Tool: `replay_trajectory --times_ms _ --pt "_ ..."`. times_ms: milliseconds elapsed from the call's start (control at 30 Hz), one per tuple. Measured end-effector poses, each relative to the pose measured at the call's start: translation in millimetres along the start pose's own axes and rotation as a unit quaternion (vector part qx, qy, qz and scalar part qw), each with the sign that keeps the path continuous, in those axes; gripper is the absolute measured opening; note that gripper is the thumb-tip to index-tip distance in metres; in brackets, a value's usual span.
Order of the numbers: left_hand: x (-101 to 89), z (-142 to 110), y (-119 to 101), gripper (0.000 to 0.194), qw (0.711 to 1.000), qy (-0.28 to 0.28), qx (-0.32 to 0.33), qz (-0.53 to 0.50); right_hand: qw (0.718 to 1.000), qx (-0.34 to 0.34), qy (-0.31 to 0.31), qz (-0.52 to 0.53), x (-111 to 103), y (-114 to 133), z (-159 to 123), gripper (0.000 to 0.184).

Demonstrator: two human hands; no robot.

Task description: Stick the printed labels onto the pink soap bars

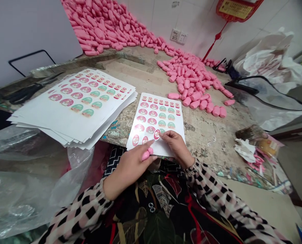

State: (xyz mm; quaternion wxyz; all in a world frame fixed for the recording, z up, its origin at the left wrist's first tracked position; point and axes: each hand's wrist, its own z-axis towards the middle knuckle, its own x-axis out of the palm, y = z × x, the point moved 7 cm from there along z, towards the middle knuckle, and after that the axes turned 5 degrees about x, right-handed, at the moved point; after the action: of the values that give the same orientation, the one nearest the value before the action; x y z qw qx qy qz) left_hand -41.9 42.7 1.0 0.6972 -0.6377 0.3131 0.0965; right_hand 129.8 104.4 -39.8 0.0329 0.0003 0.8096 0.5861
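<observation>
My left hand (134,164) is closed around a small pink sausage-shaped piece (147,154), one end of which shows between thumb and fingers. In my right hand (175,145), thumb and forefinger pinch an oval pink-and-white sticker (157,134). Beneath both hands lies a sticker sheet (138,112) with rows of pink, green and red labels, its near edge at the table's front. The left forefinger points toward the lifted sticker. How much of the pink piece the palm hides, I cannot tell.
A stack of sticker sheets (51,117) overhangs the front edge at left, beside black scissors (30,91). Pink pieces (188,81) spread across the back, with a high heap (102,23) behind. Plastic bags (265,95) and wrappers (244,149) lie at right. Clear plastic (34,186) hangs at lower left.
</observation>
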Motion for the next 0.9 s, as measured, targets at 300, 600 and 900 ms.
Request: replay_trajectory --times_ms 300,600,900 --pt "8.6 11 16 0.037 0.702 -0.049 -0.244 -0.668 0.993 -0.086 0.075 -0.031 36 45 -50 0.024" --pt "21.0 15 15 0.052 0.727 -0.04 -0.197 -0.657 0.99 -0.062 0.108 -0.06 47 40 -59 0.021" --pt "18.7 12 11 0.051 0.736 -0.051 -0.192 -0.647 0.989 -0.06 0.112 -0.081 49 38 -63 0.022"
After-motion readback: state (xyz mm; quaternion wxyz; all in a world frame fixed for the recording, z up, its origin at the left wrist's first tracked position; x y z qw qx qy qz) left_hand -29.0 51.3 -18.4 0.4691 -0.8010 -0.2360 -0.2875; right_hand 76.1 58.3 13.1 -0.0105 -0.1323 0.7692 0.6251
